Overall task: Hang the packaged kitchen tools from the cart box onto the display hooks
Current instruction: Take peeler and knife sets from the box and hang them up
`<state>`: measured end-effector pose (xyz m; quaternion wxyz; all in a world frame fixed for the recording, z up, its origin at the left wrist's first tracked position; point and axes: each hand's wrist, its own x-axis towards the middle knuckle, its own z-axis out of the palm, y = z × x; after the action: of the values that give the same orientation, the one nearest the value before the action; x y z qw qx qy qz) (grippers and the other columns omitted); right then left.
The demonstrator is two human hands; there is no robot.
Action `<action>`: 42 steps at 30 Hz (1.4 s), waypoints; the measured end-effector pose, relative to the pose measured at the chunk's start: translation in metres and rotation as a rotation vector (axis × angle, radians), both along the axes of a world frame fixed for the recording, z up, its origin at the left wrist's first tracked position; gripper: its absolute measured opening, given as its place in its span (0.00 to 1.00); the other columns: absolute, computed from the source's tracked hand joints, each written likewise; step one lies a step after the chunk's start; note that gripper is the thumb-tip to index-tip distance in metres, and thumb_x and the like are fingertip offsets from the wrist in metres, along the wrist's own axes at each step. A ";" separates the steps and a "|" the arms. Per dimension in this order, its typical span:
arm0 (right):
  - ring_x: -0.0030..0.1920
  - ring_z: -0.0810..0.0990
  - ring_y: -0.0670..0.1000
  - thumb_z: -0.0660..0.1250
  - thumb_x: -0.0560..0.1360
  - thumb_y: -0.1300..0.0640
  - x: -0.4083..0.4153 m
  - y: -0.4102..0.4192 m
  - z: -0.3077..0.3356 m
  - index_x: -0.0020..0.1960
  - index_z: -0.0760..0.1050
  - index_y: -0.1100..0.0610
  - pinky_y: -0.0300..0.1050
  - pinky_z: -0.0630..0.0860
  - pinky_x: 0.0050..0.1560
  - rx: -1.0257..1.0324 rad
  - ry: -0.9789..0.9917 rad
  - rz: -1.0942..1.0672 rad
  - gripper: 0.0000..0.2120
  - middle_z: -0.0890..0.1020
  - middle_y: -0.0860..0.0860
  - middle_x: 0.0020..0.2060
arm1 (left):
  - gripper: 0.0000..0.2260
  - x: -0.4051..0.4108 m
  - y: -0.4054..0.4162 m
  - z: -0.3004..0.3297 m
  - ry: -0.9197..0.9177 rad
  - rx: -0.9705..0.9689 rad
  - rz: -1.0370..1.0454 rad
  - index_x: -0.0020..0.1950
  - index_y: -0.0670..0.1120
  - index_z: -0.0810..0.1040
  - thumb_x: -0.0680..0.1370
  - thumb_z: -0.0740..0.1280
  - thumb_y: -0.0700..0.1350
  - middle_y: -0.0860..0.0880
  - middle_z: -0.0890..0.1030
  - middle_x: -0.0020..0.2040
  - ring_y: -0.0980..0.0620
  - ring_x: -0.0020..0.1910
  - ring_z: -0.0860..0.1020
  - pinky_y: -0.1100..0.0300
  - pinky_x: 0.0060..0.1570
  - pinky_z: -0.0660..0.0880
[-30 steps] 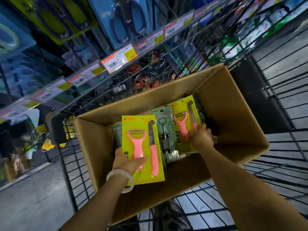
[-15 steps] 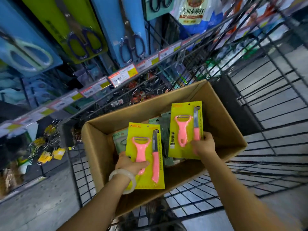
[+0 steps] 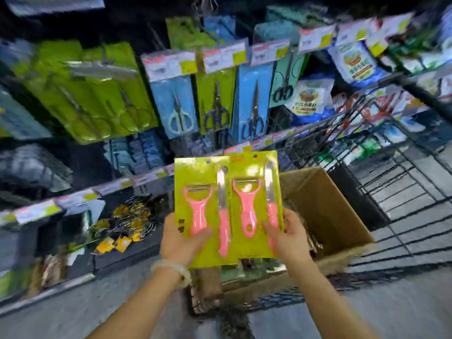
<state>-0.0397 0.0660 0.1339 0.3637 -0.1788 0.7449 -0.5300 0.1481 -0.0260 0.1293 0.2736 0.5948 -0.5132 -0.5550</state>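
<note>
Head view: the left hand [image 3: 182, 243] grips one yellow peeler card [image 3: 203, 211] and the right hand [image 3: 288, 238] grips the second card [image 3: 254, 204], both by their lower edges, side by side above the cart box [image 3: 327, 211]. The cards look light and stiff but slick, so holding low keeps the top hang holes free.

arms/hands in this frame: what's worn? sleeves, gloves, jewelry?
Both forearms are bare, with no sleeves in view and no gloves. The left hand has a pale, translucent bangle at the wrist. The right hand and its wrist carry nothing visible.
</note>
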 end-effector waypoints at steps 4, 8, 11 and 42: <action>0.31 0.76 0.36 0.67 0.72 0.71 0.062 -0.018 0.035 0.56 0.71 0.57 0.28 0.71 0.30 -0.150 0.034 0.078 0.16 0.78 0.48 0.39 | 0.30 0.066 -0.005 0.039 0.024 -0.087 0.063 0.57 0.53 0.68 0.62 0.81 0.46 0.44 0.79 0.54 0.42 0.49 0.80 0.51 0.48 0.78; 0.28 0.74 0.35 0.66 0.73 0.72 0.125 -0.037 0.066 0.56 0.71 0.56 0.29 0.70 0.27 -0.266 0.070 0.171 0.17 0.78 0.50 0.40 | 0.34 0.132 -0.012 0.077 0.049 -0.216 0.146 0.66 0.48 0.67 0.64 0.80 0.43 0.49 0.75 0.60 0.46 0.60 0.75 0.57 0.56 0.71; 0.28 0.74 0.36 0.67 0.73 0.69 0.170 -0.052 0.089 0.58 0.71 0.54 0.30 0.70 0.28 -0.340 0.077 0.233 0.17 0.79 0.52 0.43 | 0.32 0.181 -0.013 0.104 0.076 -0.320 0.187 0.67 0.45 0.67 0.67 0.77 0.40 0.52 0.73 0.59 0.52 0.57 0.72 0.66 0.48 0.65; 0.52 0.80 0.47 0.69 0.74 0.60 0.360 -0.234 0.271 0.66 0.67 0.49 0.45 0.80 0.45 -0.767 0.154 0.620 0.23 0.79 0.41 0.50 | 0.28 0.380 -0.129 0.277 0.163 -0.732 0.526 0.62 0.54 0.67 0.68 0.76 0.42 0.54 0.77 0.56 0.51 0.55 0.76 0.62 0.48 0.71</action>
<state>0.3205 -0.1681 0.4047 0.3560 -0.5513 0.4330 -0.6179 0.5284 -0.1552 0.4067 0.6368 0.5235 -0.4837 -0.2940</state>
